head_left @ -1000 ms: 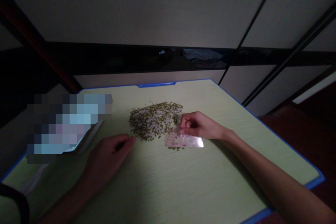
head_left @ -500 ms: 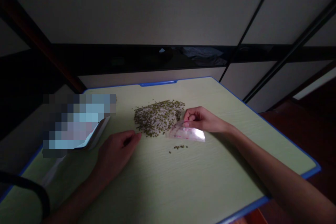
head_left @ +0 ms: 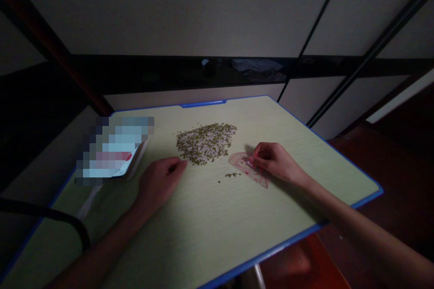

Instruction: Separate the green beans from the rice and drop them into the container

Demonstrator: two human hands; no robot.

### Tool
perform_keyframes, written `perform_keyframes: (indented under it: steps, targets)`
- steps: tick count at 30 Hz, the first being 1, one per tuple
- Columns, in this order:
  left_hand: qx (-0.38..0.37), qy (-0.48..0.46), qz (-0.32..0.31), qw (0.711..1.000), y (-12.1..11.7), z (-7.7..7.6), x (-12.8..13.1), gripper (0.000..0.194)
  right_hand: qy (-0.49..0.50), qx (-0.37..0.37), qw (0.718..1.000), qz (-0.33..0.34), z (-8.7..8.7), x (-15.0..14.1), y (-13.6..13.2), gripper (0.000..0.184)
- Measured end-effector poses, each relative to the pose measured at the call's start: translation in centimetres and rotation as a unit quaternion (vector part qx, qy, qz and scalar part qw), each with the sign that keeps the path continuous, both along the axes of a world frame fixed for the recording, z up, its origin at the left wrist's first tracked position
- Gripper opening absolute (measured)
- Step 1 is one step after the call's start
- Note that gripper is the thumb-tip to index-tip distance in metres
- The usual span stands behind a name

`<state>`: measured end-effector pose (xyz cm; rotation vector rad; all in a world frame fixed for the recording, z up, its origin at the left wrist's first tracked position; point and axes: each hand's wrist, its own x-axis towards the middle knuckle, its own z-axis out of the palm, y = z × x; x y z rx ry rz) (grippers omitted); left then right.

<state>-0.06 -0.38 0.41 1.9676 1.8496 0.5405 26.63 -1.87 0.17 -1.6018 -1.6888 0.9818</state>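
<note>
A pile of small green beans (head_left: 205, 141) lies spread on the pale green table (head_left: 210, 230). My right hand (head_left: 276, 162) pinches a clear plastic half-round protractor with red marks (head_left: 244, 167), which lies low on the table to the right of the pile. A few loose beans (head_left: 230, 175) sit just in front of it. My left hand (head_left: 159, 183) rests on the table at the pile's near left corner, its fingers curled and the fingertips touching the edge of the beans.
A blurred packet (head_left: 115, 151) lies at the table's left, with a white strip (head_left: 88, 201) in front of it. The table has a blue rim (head_left: 203, 104). A dark cable (head_left: 50, 216) crosses the near left corner. Behind the table stands a panelled wall.
My right hand has drawn the protractor away from the pile, to the right and toward me, leaving a few beans behind. The left hand stays by the pile.
</note>
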Motion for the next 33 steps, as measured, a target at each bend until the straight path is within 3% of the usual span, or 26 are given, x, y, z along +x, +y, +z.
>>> perform_keyframes:
  steps: [24,33]
  targets:
    - [0.013,0.001,0.0,1.0,-0.2,0.2,0.3,0.036,-0.047,0.063,0.995,0.057,-0.6,-4.7,-2.2,0.011]
    - [0.019,0.001,-0.001,1.0,-0.3,0.2,0.3,0.035,-0.024,0.051,0.991,0.121,-0.3,-5.1,-2.7,0.014]
